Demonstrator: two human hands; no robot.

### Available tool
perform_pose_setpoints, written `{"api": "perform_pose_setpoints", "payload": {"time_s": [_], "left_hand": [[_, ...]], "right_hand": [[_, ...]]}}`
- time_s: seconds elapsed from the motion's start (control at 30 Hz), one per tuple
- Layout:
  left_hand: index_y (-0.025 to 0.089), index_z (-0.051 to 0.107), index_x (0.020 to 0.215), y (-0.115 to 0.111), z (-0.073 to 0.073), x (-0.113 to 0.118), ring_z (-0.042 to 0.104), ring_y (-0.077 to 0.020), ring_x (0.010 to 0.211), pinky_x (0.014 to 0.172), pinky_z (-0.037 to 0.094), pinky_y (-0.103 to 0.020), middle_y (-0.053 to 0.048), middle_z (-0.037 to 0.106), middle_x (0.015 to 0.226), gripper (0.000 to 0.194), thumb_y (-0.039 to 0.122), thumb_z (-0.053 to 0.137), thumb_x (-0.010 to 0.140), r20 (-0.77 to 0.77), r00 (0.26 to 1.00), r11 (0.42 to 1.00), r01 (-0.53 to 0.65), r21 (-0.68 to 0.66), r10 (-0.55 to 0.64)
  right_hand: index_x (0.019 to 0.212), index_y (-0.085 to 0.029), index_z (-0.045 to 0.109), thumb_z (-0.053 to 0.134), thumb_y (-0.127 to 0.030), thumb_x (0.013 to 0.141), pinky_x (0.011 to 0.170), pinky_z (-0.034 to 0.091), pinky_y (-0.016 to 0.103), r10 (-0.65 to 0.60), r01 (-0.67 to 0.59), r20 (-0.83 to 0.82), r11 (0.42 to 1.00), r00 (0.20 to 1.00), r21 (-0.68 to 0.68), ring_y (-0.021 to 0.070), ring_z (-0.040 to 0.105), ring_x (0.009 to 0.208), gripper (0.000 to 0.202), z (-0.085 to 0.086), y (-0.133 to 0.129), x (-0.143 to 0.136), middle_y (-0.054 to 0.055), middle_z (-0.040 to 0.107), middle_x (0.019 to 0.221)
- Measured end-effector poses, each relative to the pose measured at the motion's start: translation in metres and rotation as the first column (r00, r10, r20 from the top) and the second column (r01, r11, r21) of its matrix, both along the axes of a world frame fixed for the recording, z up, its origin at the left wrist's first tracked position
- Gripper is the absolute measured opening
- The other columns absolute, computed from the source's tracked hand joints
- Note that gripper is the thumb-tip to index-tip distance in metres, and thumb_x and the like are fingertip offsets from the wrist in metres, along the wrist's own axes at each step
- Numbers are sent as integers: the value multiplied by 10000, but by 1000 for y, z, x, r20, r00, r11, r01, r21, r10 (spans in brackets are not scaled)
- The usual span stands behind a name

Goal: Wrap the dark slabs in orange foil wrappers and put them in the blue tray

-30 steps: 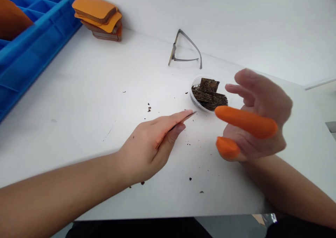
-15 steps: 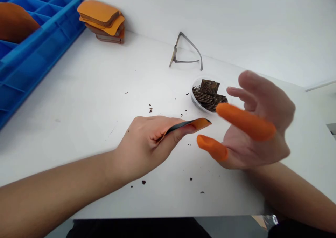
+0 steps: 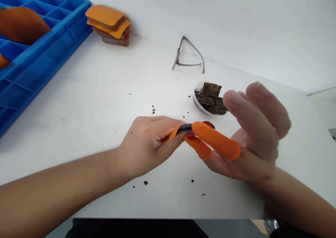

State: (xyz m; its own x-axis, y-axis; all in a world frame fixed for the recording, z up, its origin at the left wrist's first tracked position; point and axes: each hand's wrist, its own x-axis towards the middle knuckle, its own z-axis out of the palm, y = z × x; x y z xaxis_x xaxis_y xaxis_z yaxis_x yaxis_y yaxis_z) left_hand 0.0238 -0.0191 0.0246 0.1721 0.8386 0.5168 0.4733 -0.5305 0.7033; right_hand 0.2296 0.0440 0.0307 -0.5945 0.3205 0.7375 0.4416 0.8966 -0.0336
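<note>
Left hand (image 3: 151, 145) closed on bent orange-and-black piece (image 3: 171, 136), above desk (image 3: 78, 108), between front and back edges. Right hand (image 3: 246, 157), in orange finger covers (image 3: 217, 140), narrowly pinching its edge. Risk, judged: shallow pinch, slick covers could let piece slip; stray crumbs (image 3: 146, 183) could cling. Bowl (image 3: 198, 107) towards back edge: stacked brown sheets (image 3: 212, 89). Blue tray (image 3: 52, 52), far left: orange pieces (image 3: 25, 26) over compartments.

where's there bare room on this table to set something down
The widest patch of white table lies between the blue crate and the left forearm, with a few faint marks. Another lies right of the right hand. It is crowded around the left hand, the orange-and-black piece and the bowl, where dark crumbs are scattered.
</note>
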Motion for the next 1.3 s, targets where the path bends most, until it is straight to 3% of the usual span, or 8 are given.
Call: {"api": "perform_pose_setpoints", "payload": {"time_s": [0.1,0.17,0.23,0.43,0.6,0.9,1.1,1.3], "left_hand": [[216,709,742,1,-2,-1,537,-64,484,448,386,-193,55,680,605,245,223,612,967,-26,998,999,-49,-11,49],[203,667,668,2,-3,-1,554,-69,500,452,380,-200,42,695,621,288,209,609,950,-53,997,998,-50,-22,49],[197,661,661,3,-3,-2,589,-74,525,460,396,-197,32,727,660,289,202,601,944,-61,998,1000,-30,0,30],[270,759,881,6,-3,-5,736,-115,688,562,544,-198,51,812,853,195,205,589,951,-112,994,999,17,39,-12],[233,748,882,9,-4,-8,723,-114,632,528,529,-211,25,817,855,178,158,589,911,-198,979,993,-27,119,51],[230,717,934,9,-7,-9,764,-137,689,484,518,-225,24,823,907,151,167,580,937,-285,956,977,-12,215,74],[218,701,901,9,-6,-9,729,-125,617,447,472,-227,10,813,842,187,208,531,979,-298,951,972,-6,234,77],[209,674,1053,13,-9,-6,703,-139,689,619,553,-248,-20,780,886,149,282,591,953,-178,982,997,66,36,-58]], "right_hand": [[935,-311,688,721,-189,773,1089,569,334,56,-16,-117,947,992,320,201,485,1458,206,1,-3,-8,-90,586,1489],[895,-285,691,712,-173,783,1098,568,332,96,-50,-120,939,988,341,197,515,1439,160,2,-4,-13,-80,617,1464],[912,-257,696,722,-183,781,1119,556,362,110,-62,-148,952,983,299,229,553,1405,154,6,-6,-15,-38,632,1457],[1020,-228,652,764,-160,793,1105,548,556,15,-24,-55,985,998,-169,346,613,1329,262,28,-20,-13,164,671,1382],[869,-243,667,778,-166,803,1061,579,542,21,-21,16,999,1000,-45,342,592,1359,150,29,-22,-12,124,680,1375],[884,-234,690,696,-123,876,1044,602,563,75,-74,-3,973,997,-220,326,635,1313,112,29,-21,-8,127,689,1371],[895,-232,670,671,-87,889,1056,608,523,120,-115,19,980,993,-162,271,618,1338,146,24,-17,-10,129,695,1368],[999,-230,684,593,-47,885,1062,614,493,177,-167,43,969,983,-180,259,587,1380,234,19,-14,-8,94,689,1387]]}}
